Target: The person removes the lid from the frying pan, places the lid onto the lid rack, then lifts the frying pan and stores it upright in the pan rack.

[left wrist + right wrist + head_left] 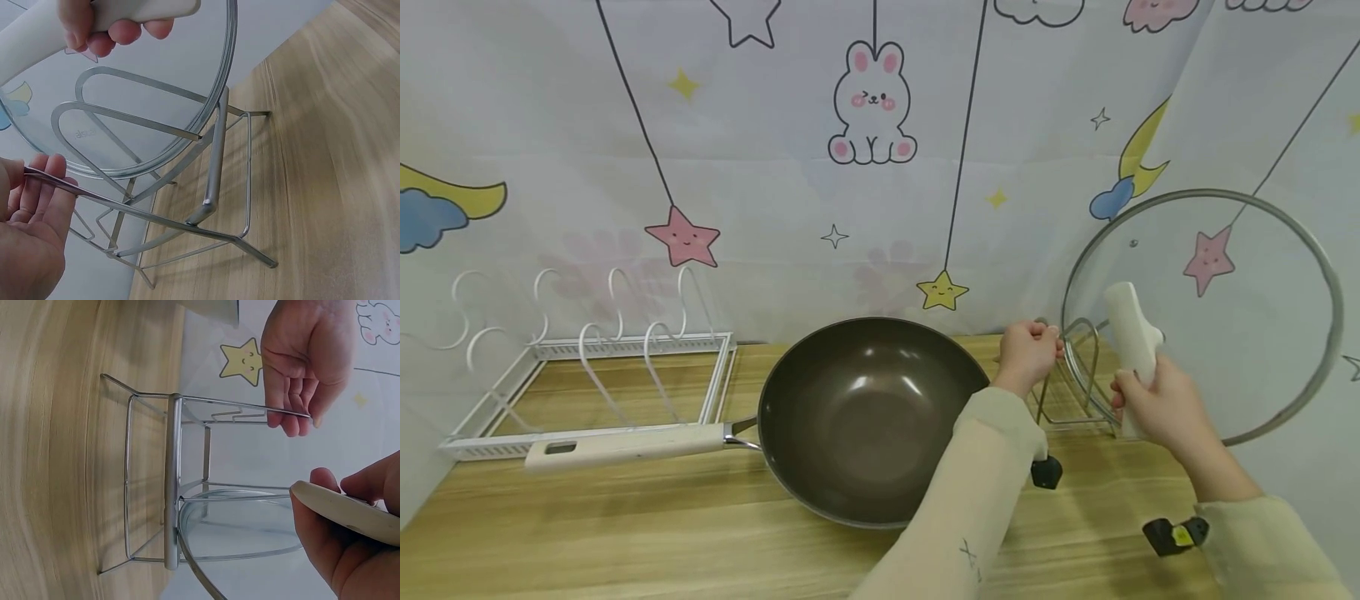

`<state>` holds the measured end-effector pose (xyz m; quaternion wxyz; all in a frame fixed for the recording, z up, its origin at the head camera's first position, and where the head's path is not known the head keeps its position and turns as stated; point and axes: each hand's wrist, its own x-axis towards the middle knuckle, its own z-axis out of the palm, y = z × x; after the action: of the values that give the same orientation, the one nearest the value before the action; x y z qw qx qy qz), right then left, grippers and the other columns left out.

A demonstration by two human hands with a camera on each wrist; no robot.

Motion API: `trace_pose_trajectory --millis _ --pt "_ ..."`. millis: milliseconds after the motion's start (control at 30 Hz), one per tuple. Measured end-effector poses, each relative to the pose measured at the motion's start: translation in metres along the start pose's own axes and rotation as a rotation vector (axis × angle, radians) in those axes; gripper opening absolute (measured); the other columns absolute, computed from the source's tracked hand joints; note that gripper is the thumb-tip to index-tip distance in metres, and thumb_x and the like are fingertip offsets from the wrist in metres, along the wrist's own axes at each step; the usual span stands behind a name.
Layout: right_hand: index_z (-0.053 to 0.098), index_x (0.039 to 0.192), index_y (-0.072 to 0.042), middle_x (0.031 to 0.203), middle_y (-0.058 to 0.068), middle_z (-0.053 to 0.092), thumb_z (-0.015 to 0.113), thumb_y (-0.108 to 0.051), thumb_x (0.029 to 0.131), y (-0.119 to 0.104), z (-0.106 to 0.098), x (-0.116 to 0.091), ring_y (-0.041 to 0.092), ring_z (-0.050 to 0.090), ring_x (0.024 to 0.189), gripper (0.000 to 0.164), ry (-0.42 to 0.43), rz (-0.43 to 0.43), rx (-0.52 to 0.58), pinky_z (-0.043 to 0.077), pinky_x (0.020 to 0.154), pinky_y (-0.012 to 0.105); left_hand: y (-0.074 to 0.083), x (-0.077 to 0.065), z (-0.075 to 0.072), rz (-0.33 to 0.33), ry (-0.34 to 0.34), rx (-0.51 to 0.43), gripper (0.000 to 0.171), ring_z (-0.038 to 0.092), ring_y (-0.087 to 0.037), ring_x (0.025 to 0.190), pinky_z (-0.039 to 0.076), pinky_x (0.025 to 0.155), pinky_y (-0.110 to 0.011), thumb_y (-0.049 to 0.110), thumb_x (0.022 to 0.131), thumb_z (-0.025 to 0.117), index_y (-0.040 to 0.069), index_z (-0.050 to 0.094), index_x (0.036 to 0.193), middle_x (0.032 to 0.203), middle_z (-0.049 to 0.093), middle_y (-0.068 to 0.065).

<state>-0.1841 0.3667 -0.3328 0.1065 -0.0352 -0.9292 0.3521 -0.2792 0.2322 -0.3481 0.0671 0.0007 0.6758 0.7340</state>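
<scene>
A round glass lid [1255, 333] with a steel rim stands nearly upright at the right, its lower edge between the loops of a metal wire rack [174, 481]. My right hand [1172, 408] grips the lid's cream handle [1131, 329], fingers wrapped around its lower part. Left of the lid, my left hand [1028, 357] pinches the end of the rack's outer wire loop [137, 212] between thumb and fingers. A dark brown wok [872, 417] sits left of the rack, and my left forearm crosses over its right side.
The wok's long cream handle [640, 446] points left, overlapping the front of a white wire rack [625, 344] with curved dividers. Everything stands on a wood-grain table [700, 533]. Behind hangs a pale cloth [775, 100] printed with stars and a rabbit.
</scene>
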Motion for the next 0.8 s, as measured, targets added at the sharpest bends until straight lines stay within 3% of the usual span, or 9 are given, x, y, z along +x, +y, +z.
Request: trace_pose_trajectory --millis 300,600,800 --pt "0.042 0.117 0.014 0.088 0.023 0.066 0.041 -0.022 0.098 -0.001 0.002 0.007 0.013 0.061 0.066 0.041 0.028 -0.005 -0.039 0.053 0.055 0.030 0.001 0.003 0.002 -0.016 0.009 -0.023 0.018 0.070 -0.024 0.079 0.052 0.062 -0.020 0.013 0.093 0.059 0.000 0.063 0.105 0.075 0.066 -0.005" --pt "0.045 0.114 0.015 0.084 0.023 0.067 0.042 -0.020 0.097 0.002 0.007 0.012 0.014 0.061 0.063 0.038 0.055 -0.028 -0.064 0.051 0.053 0.030 0.001 0.003 0.003 -0.001 0.019 -0.004 0.016 0.063 -0.010 0.062 0.052 0.061 -0.019 0.012 0.093 0.059 0.000 0.064 0.102 0.071 0.065 -0.002" --pt "0.045 0.114 0.015 0.085 0.025 0.067 0.041 -0.019 0.097 0.005 0.011 0.014 0.015 0.061 0.062 0.038 0.061 -0.036 -0.079 0.050 0.050 0.029 0.000 0.002 0.003 -0.004 0.019 0.011 0.021 0.070 -0.019 0.071 0.053 0.063 -0.021 0.013 0.093 0.059 0.000 0.063 0.108 0.075 0.067 -0.003"
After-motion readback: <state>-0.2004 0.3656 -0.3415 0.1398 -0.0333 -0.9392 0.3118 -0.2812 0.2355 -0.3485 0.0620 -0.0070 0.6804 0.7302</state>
